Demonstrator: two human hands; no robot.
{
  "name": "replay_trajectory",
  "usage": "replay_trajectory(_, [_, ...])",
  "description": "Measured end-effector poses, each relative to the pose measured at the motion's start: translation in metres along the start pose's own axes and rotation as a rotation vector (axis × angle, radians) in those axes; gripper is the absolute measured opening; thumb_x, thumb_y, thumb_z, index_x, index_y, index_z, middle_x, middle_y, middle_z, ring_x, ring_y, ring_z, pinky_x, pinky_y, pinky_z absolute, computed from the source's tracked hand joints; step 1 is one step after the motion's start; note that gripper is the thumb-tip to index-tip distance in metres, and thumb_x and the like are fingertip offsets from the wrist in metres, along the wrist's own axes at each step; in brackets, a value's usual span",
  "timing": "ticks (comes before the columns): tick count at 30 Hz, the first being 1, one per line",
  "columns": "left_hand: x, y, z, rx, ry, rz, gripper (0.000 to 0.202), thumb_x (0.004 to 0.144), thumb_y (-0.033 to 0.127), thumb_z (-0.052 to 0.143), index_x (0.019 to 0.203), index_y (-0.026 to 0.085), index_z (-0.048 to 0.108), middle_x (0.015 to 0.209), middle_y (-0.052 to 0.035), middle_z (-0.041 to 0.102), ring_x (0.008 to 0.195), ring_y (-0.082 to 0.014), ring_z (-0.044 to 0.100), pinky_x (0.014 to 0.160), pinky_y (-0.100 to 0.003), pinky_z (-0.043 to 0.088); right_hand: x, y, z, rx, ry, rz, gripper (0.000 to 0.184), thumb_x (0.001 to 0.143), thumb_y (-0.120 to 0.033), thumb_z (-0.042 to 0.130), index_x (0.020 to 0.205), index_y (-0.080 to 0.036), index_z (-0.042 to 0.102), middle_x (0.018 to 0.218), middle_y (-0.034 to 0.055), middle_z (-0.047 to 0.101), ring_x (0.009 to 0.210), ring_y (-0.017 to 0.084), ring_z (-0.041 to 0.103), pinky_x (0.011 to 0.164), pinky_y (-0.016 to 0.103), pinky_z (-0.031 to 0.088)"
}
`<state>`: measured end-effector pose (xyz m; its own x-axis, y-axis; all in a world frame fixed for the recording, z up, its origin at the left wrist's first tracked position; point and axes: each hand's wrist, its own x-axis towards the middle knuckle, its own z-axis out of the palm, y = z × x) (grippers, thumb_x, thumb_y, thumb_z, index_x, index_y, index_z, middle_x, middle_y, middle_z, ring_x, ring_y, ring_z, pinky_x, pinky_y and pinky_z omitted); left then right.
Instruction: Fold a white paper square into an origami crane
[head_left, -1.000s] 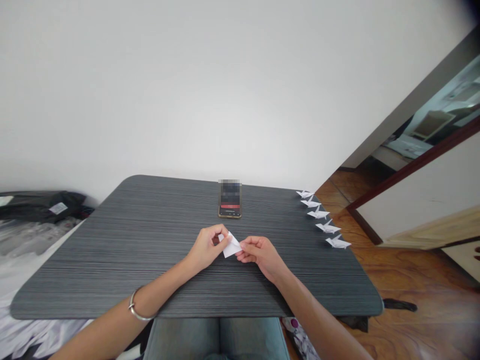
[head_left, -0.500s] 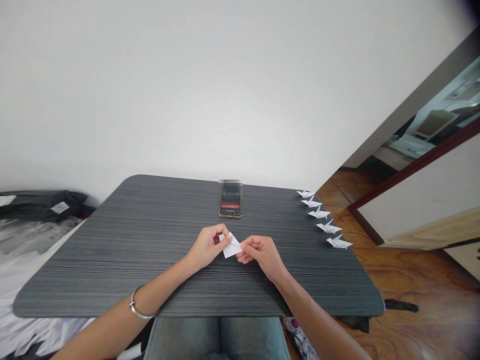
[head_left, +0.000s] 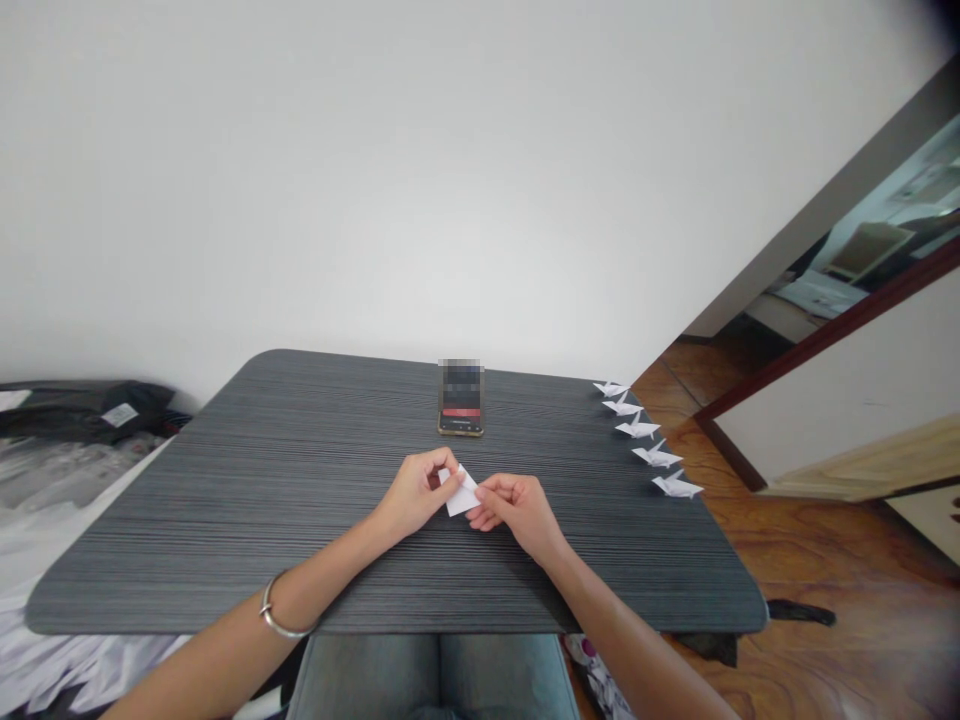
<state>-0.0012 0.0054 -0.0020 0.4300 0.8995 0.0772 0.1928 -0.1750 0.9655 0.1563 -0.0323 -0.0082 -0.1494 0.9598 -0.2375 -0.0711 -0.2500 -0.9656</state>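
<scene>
A small folded piece of white paper [head_left: 462, 498] is held just above or on the dark table, between my two hands; the exact gap cannot be told. My left hand [head_left: 418, 492] pinches its upper left part between thumb and fingers. At the paper's right corner, my right hand [head_left: 519, 510] is closed with thumb against the index finger, partly covering that corner. Several white folded-paper cranes [head_left: 637, 428] stand in a row along the table's right side.
Beyond the hands, a phone [head_left: 461, 400] lies on the dark wood-grain table [head_left: 300, 440], near the wall [head_left: 450, 200]. Black and clear plastic bags [head_left: 82, 410] are piled left of the table. Wooden floor [head_left: 825, 560] and a doorway show at the right.
My right thumb and fingers have shifted slightly left over the paper's right corner, covering more of it. The left hand keeps its pinch in the same place.
</scene>
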Motion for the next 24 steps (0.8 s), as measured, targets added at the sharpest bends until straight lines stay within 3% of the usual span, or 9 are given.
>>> replay_trajectory(11, [0.0023,-0.0082,-0.0033,0.012,0.055,-0.013,0.02,0.073,0.03,0.053,0.063,0.013,0.048,0.057,0.002,0.049,0.05,-0.0081,0.045,0.046,-0.018,0.036,0.0,0.0036,-0.0042,-0.003,-0.054,-0.064,0.035,0.071,-0.045,0.056,0.079,-0.012,0.063,0.066,0.008,0.069,0.056,0.015,0.065,0.051,0.025,0.051])
replay_trajectory(18, [0.0022,-0.0087,-0.0029,-0.014,0.085,-0.012,0.02,0.072,0.029,0.054,0.061,0.014,0.048,0.056,0.0017,0.051,0.05,-0.0087,0.047,0.046,-0.018,0.036,-0.0004,0.0038,-0.0044,-0.017,-0.013,-0.064,0.027,0.063,-0.037,0.066,0.072,-0.012,0.062,0.064,0.0059,0.069,0.053,0.014,0.064,0.05,0.023,0.051])
replay_trajectory(24, [0.0011,-0.0088,-0.001,0.01,0.104,-0.018,0.022,0.073,0.031,0.053,0.061,0.014,0.047,0.055,0.0024,0.05,0.049,-0.0082,0.045,0.045,-0.018,0.035,0.0003,0.0039,-0.0039,-0.004,-0.004,-0.058,0.028,0.067,-0.039,0.063,0.069,-0.011,0.063,0.061,0.0065,0.068,0.051,0.013,0.063,0.048,0.023,0.051])
